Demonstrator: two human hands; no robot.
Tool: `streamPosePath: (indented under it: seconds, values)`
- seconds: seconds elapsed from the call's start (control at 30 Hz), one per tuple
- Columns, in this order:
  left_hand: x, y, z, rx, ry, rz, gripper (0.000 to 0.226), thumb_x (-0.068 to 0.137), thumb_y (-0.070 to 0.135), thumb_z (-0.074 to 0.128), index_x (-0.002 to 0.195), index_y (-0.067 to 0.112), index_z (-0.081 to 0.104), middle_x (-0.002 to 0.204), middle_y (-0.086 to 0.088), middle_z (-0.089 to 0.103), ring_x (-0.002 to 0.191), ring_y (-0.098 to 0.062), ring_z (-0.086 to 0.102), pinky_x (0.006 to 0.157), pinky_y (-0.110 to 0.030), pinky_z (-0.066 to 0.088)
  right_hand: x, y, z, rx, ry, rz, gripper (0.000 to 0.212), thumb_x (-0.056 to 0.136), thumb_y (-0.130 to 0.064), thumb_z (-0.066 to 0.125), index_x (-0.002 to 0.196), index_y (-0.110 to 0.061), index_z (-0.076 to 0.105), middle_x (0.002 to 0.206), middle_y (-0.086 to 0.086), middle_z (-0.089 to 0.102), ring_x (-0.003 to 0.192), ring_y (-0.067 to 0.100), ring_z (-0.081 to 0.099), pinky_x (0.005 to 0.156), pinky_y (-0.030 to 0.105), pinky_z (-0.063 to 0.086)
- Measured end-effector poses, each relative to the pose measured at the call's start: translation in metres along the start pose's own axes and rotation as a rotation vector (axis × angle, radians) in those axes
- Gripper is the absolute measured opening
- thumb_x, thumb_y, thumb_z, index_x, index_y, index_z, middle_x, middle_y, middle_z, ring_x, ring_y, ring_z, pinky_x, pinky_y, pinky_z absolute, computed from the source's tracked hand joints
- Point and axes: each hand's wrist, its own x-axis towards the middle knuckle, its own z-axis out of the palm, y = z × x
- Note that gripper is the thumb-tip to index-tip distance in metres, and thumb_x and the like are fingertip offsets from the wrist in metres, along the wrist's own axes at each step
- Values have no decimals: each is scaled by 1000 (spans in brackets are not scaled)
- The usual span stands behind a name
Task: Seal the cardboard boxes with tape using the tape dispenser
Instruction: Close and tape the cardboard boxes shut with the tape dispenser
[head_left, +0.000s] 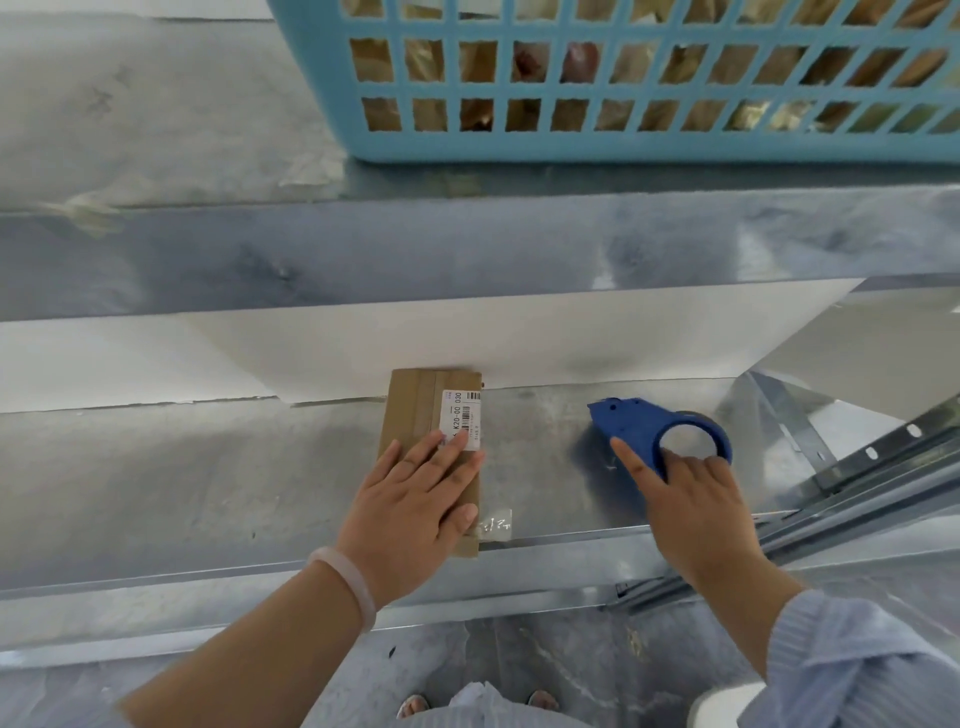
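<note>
With the open left hand (410, 499) pressing the cardboard box (415, 400) flat, seat the tape dispenser (639, 422), at 3 o'clock, firmly within the curled fingers of the right hand (696, 499).

light: bright, even, diffuse | shadows: soft | glare: metal shelf (545, 415) sheen | blur: mild (worst top) | edges: wide-angle bowing

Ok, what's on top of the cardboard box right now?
The left hand lies flat on the near half of the cardboard box, fingertips overlapping a white barcode label. Whatever lies beneath the palm is hidden.
</note>
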Motion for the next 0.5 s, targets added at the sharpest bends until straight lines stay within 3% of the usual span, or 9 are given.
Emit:
streamPosePath:
  seconds: [0.07,0.17,0.27,0.37,0.5]
  values:
    - [0,1,-2,-9,-2,-5,59,97,53,16,150,33,30,158,10,18,147,-15,18,120,-46,15,-5,-14,6,16,-83,-2,75,99,-35,29,143,-32,-31,149,27,34,134,36,37,103,45,22]
    - [1,1,-2,-46,8,-14,62,94,58,13,151,36,24,158,16,8,148,-9,8,121,-40,5,-5,-29,9,90,-191,48,61,102,-48,13,144,-38,-30,157,27,11,144,40,16,115,49,9]
    - [4,-3,-1,-132,25,-37,60,95,60,26,151,39,22,155,24,0,147,-2,1,121,-35,-4,-2,-36,7,148,-238,97,58,102,-46,15,152,-40,-14,158,24,7,145,40,12,118,51,4]
    - [4,-4,-2,-216,42,-60,61,94,58,40,149,39,26,156,25,6,146,2,1,122,-34,-3,-4,-39,-3,181,-250,126,60,101,-33,27,156,-33,3,160,20,8,147,37,12,119,49,6]
    - [4,-4,-3,-244,49,-65,61,93,58,42,149,37,30,158,22,12,146,2,3,122,-35,-1,-18,-46,-20,455,-90,172,53,101,-25,38,152,-23,28,159,10,21,144,30,24,118,42,21]
